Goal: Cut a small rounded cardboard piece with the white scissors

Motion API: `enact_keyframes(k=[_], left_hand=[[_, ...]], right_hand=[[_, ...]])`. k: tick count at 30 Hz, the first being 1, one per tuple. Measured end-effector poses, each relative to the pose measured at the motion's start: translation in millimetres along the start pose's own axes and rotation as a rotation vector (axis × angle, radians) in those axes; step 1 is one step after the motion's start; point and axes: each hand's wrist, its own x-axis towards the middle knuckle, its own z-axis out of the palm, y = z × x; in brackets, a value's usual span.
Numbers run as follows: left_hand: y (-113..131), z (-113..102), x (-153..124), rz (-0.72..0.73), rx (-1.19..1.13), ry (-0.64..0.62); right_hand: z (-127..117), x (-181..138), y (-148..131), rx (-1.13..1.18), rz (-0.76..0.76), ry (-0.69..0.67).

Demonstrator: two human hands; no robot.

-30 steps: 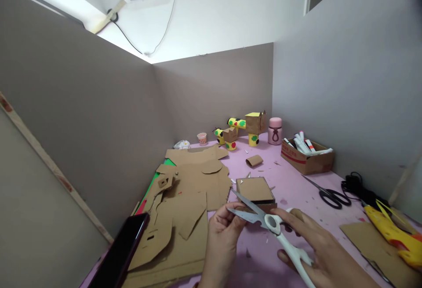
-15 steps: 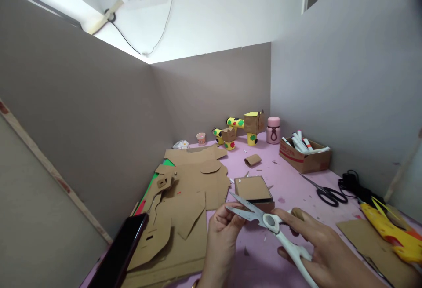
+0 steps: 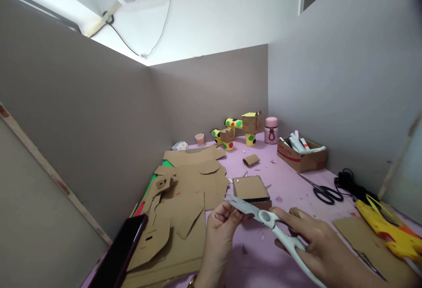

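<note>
My right hand (image 3: 321,246) grips the white handles of a pair of scissors (image 3: 263,220), blades pointing left and now almost together. My left hand (image 3: 220,231) is pinched at the blade tips, fingers closed on something too small to make out. Just beyond the blades a small brown cardboard box (image 3: 251,190) lies on the pink table (image 3: 280,178).
Cut cardboard sheets (image 3: 184,200) cover the table's left half, with a black phone (image 3: 120,253) at the near left. Black scissors (image 3: 321,191), a yellow glue gun (image 3: 389,231) and a marker box (image 3: 301,154) sit on the right. Cardboard roll figures (image 3: 242,132) and a pink jar (image 3: 271,130) stand by the back wall.
The scissor blades have closed from wide apart to nearly together. Both hands stayed in place; the view shifted slightly.
</note>
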Motion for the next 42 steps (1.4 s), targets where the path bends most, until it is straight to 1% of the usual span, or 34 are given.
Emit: enact_keyframes(k=[2,3,6,8,10,15,17,19,24,29,37,39,42], left_hand=[[1,2,0,-0.007,-0.018,0.004],[2,3,-1,-0.012,-0.029,0.01],[2,8,-4,-0.058,-0.073,0.041],[1,11,-7,-0.114,-0.115,0.077],[-1,16,-11,-0.179,-0.16,0.114],[-6,28,-19,-0.366,-0.257,0.2],[-8,31,-21,-0.394,-0.266,0.199],[-10,32,-22,-0.387,-0.261,0.175],[-19,30,-23,-0.362,-0.228,0.121],[-23,27,-22,-0.351,-0.171,0.068],[-17,26,-23,-0.316,0.124,-0.005],[-16,26,-24,-0.317,0.126,-0.011],[-17,26,-24,-0.397,0.028,-0.038]], right_hand=[[2,4,1,0.116,0.03,0.008],[3,6,2,0.203,0.074,0.046],[7,12,7,0.525,0.294,0.209],[10,14,7,0.705,0.378,0.259],[13,14,4,0.806,0.37,0.26],[22,11,-13,0.955,0.272,0.257],[23,10,-19,0.98,0.235,0.23],[23,10,-22,0.97,0.233,0.211],[21,10,-23,0.925,0.296,0.301],[20,12,-23,0.968,0.298,0.315],[15,13,-20,0.974,0.282,0.319],[14,13,-18,0.977,0.279,0.311],[13,12,-17,1.009,0.258,0.291]])
